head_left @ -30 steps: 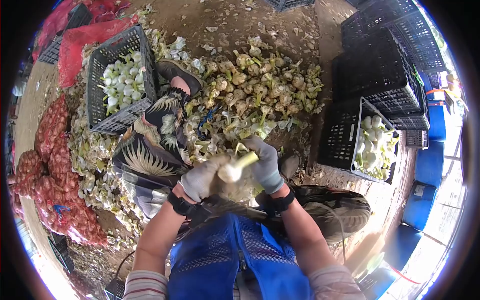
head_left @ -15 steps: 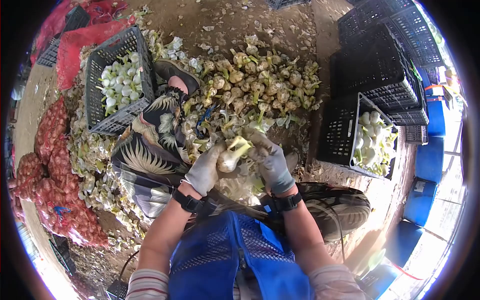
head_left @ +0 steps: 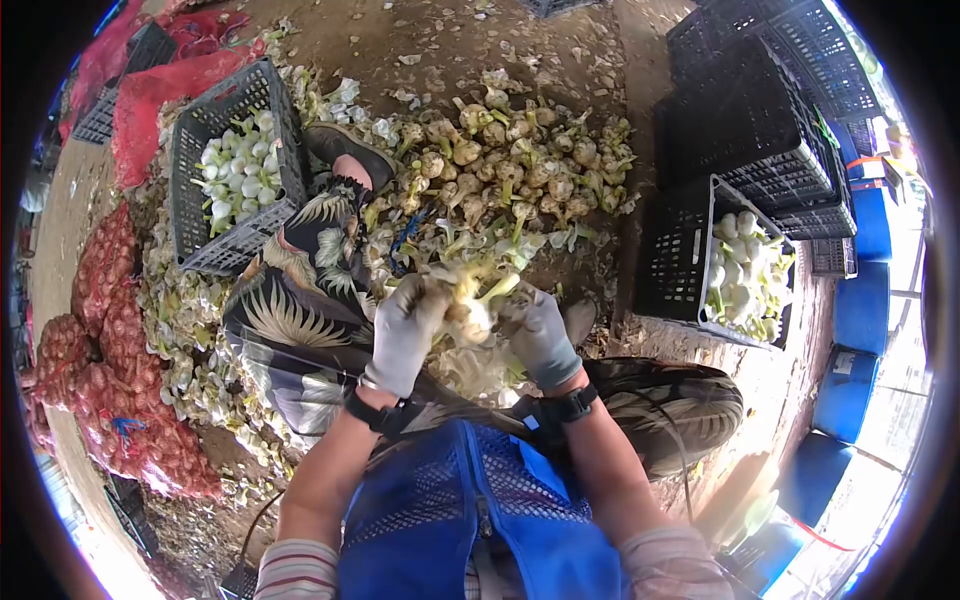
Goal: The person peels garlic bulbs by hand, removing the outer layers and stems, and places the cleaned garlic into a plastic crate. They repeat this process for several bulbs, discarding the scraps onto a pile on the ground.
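Between my two gloved hands, above my lap, is a pale garlic bulb [head_left: 470, 318] with a short green stem, partly smeared by motion. My left hand [head_left: 405, 325] is closed on the bulb's left side, at its loose outer skin. My right hand [head_left: 540, 335] is closed at the stem end on the right, its fingertips partly blurred. Below the bulb lie peeled papery skins [head_left: 472, 372]. Just beyond my hands spreads a heap of unpeeled garlic bulbs [head_left: 530, 160] with cut stems.
At the left, a dark crate [head_left: 225, 255] holds clean white bulbs [head_left: 240, 170]. A black crate [head_left: 675, 255] with more white bulbs [head_left: 745, 265] stands at the right, near stacked crates [head_left: 740, 130]. Red mesh sacks [head_left: 130, 410] lie far left. Skins [head_left: 190, 320] litter the ground.
My left hand has shifted up and turned at the bulb's side. The bulb has tilted and moved slightly right, its stem still pointing toward my right hand.
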The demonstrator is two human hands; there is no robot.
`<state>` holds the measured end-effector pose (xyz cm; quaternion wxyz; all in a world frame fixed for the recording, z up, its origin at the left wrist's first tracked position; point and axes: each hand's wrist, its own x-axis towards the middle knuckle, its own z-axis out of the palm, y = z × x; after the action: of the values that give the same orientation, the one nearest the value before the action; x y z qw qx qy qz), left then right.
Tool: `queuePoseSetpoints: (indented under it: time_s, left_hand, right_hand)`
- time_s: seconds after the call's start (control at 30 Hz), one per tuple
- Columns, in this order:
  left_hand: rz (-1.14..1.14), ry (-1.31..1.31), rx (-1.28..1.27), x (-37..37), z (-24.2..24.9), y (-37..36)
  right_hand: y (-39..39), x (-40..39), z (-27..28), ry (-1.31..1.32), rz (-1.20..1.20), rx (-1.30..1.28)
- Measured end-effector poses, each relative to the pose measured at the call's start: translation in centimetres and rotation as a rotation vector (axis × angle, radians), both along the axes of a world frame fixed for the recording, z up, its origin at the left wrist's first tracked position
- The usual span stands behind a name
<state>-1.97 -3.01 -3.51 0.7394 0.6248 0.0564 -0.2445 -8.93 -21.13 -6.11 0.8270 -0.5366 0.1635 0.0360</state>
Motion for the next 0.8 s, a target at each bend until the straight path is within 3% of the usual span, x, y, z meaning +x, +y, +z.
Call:
queuePoseSetpoints:
  time_s: [0.07, 0.1, 0.13, 0.2, 0.23, 0.33, 0.37, 0.4, 0.47, 0.5, 0.6, 0.63, 0.67, 0.73, 0.8]
  left_hand:
    - [-0.233, -0.77, 0.403, -0.7, 2.0, 1.2]
    - [-0.303, -0.689, 0.38, -1.5, 2.5, 1.9]
    - [-0.305, -0.693, 0.381, -2.0, 3.3, 2.3]
    - [-0.442, -0.612, 0.325, -3.2, 4.5, 3.2]
    - [-0.514, -0.559, 0.212, -3.8, 3.9, 4.1]
    - [-0.531, -0.381, 0.303, -3.9, 3.5, 5.5]
    - [-0.574, -0.293, 0.509, -2.6, 5.5, 4.9]
    - [-0.572, -0.296, 0.508, -2.2, 4.7, 4.4]
    - [-0.371, -0.861, 0.699, -2.1, 1.4, 3.3]
    - [-0.378, -0.782, 0.559, -1.5, 0.5, 2.3]
    - [-0.525, -0.638, 0.662, -1.7, 0.2, 0.7]
    - [-0.555, -0.614, 0.67, -1.9, 0.5, 0.5]
    - [-0.558, -0.614, 0.667, -1.9, 0.4, 0.4]
    - [-0.571, -0.405, 0.536, -2.1, 0.3, 0.3]
    - [-0.573, -0.367, 0.391, -2.1, 0.8, 0.8]
  right_hand:
    - [-1.4, -1.0, -3.6, -0.289, -0.081, -0.014]
    - [-2.2, -1.5, -1.1, 0.082, 0.114, -0.417]
    - [-2.1, -1.5, -2.2, 0.079, 0.111, -0.415]
    - [-1.2, -0.6, -3.5, 0.002, -0.224, 0.105]
    - [-1.0, -0.7, -2.5, 0.114, -0.324, 0.346]
    - [-1.1, -1.0, 0.6, 0.04, -0.22, 0.336]
    - [-0.5, -0.7, 0.2, -0.01, -0.17, -0.156]
    - [-0.7, -0.8, -0.3, -0.014, -0.168, -0.157]
    - [-1.2, -1.3, -1.1, 0.033, 0.017, -0.421]
    - [-0.8, -1.3, -0.7, 0.083, 0.06, -0.403]
    - [-0.5, -0.5, 0.1, -0.12, 0.041, -0.409]
    - [-0.3, 0.1, 0.2, -0.092, -0.091, 0.009]
    - [-0.3, 0.1, 0.3, -0.09, -0.095, 0.007]
    - [-0.8, -0.2, 0.6, 0.04, -0.195, 0.282]
    - [-0.1, 0.2, 2.1, 0.069, -0.179, 0.128]
